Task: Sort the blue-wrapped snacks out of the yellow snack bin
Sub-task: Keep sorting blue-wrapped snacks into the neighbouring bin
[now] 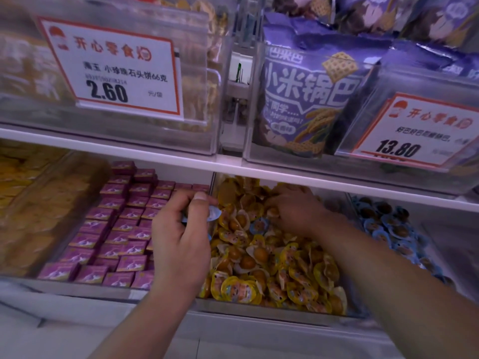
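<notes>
My left hand [181, 229] grips picked blue snacks [213, 213]; my right hand [293, 208], fingers curled, should pinch only the blue one [260, 225], leaving yellows [272, 268].

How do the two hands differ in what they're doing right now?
The left hand is curled round blue-wrapped snacks, held above the bin's edge; the right hand reaches deeper, fingers digging among the yellow snacks. The left shows what it holds; the right's grasp is hidden. Both are bare.
</notes>
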Tool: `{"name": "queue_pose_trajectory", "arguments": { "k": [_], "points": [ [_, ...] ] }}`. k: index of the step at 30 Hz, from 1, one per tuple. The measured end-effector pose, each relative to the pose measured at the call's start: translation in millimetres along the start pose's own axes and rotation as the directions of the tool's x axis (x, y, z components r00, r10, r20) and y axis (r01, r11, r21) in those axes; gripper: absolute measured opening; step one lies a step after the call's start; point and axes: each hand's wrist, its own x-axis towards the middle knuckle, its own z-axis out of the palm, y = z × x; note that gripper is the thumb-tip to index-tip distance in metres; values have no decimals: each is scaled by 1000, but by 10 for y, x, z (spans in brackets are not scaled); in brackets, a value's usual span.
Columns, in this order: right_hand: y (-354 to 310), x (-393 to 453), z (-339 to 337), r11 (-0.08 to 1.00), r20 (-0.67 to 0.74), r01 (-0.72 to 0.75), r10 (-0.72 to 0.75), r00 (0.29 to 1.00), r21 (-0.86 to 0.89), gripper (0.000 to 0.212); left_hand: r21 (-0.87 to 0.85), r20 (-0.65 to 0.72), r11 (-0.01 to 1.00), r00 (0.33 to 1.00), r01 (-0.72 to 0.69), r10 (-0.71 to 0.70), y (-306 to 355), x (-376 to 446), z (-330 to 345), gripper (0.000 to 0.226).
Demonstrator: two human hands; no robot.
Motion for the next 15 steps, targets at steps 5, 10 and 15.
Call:
{"name": "queue_pose_trajectory", "arguments": {
  "k": [5, 10, 15],
  "points": [
    [-74, -20, -83, 989, 136, -35, 55, 989, -145, 32, 7, 6, 1000, 1000, -22, 22, 22, -8, -27, 29],
    [-268, -44, 16, 997, 220, -37, 52, 974, -72, 56, 54, 23, 997, 998, -58, 57, 59, -32, -19, 29],
    [-546, -59, 301, 992, 109, -37, 51, 993, -122, 52, 178, 188, 910, 921, -374, 342, 150, -177, -26, 30]
  ]
}}
